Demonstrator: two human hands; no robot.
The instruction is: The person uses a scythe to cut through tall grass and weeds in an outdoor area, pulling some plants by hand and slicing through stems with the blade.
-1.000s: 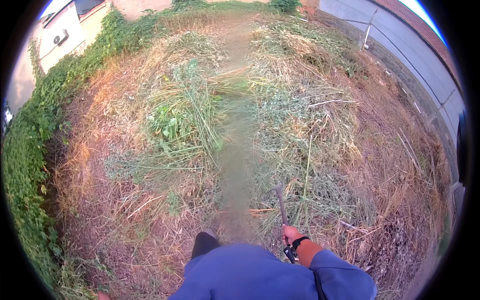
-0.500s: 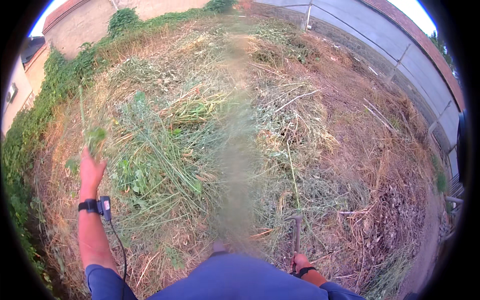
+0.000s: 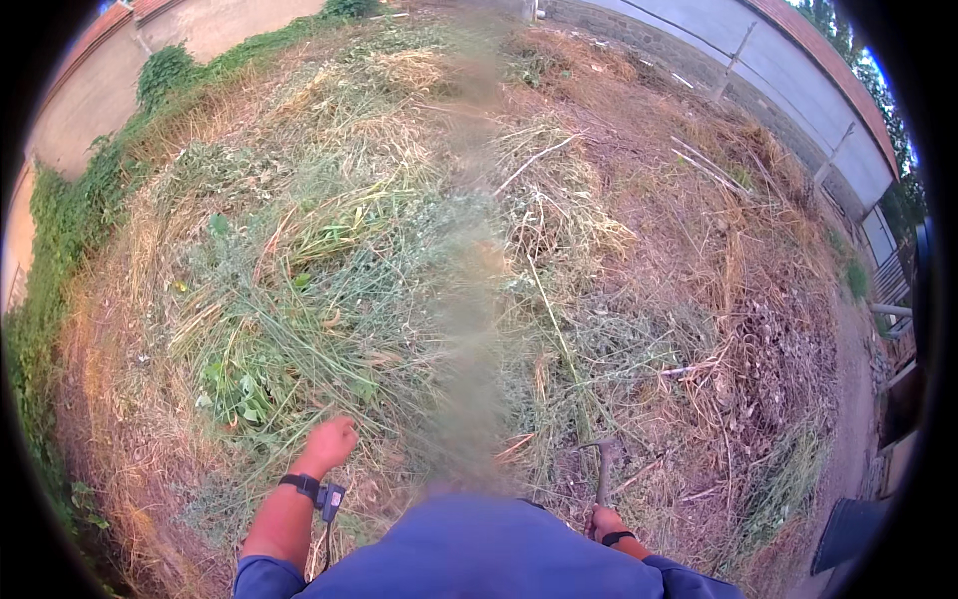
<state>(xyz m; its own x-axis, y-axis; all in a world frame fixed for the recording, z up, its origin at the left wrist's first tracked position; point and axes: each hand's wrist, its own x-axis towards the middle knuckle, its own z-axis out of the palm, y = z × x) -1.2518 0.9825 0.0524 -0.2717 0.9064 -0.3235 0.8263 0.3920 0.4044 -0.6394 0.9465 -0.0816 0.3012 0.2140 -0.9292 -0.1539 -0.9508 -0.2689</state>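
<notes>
Over the near left part of a heap of cut green weeds (image 3: 329, 290), my left hand (image 3: 332, 442) hangs with its fingers curled closed. No stalks stick out of it. A black strap with a small grey device (image 3: 330, 501) sits on that wrist. At the lower right, my right hand (image 3: 605, 521) is wrapped round the handle of a sickle (image 3: 603, 469). Its thin blade points left, close above the weeds on the ground. Broad-leaved green plants (image 3: 241, 397) lie in the heap just beyond my left hand.
Dry straw and stems cover the ground (image 3: 679, 240). Green creepers (image 3: 90, 230) line the left wall (image 3: 90, 110). A grey wall (image 3: 778, 90) runs along the far right. Loose sticks (image 3: 711, 165) lie right of the heap. A blurred vertical smear hides the middle.
My left hand has come from the far left, where it held a green weed up, down and right toward me; the weed is gone from it. My right hand still holds the sickle.
</notes>
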